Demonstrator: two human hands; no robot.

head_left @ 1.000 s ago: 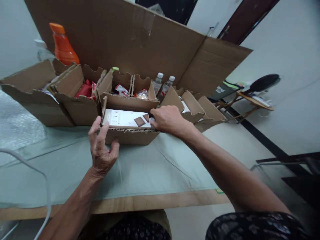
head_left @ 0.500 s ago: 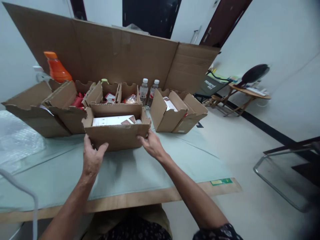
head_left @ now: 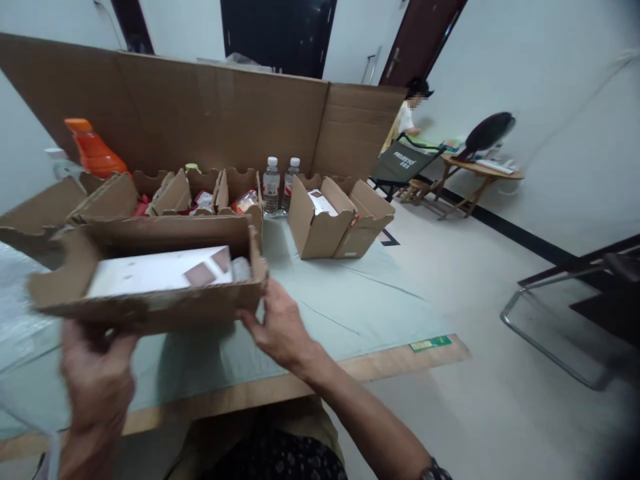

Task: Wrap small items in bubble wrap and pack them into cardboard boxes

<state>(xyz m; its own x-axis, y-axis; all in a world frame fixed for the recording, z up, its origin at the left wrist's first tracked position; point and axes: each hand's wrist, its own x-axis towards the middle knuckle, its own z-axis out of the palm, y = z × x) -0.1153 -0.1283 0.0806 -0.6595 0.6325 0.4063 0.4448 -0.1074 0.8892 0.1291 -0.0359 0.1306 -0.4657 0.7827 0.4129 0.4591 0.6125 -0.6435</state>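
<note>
An open cardboard box (head_left: 190,308) is held up off the table, its front face toward me. Inside lie a white carton (head_left: 145,272) with brown squares and a greyish item (head_left: 241,269) at its right end, too blurred to name. My left hand (head_left: 97,373) grips the box low at its left end, thumb on the front; motion smears it somewhat. At the other end, my right hand (head_left: 280,327) clasps the right side, with its thumb against the front corner.
Several cardboard boxes (head_left: 170,193) stand behind, with red packets inside some. Two clear bottles (head_left: 271,187) are beside them, and two more boxes (head_left: 325,233) to the right. A cardboard screen (head_left: 260,120) closes the back. Beyond sit a chair (head_left: 405,163) and a person (head_left: 406,117).
The box has been lifted and carried left and closer to me by both hands. My view has shifted, and a person now shows at the back right.
</note>
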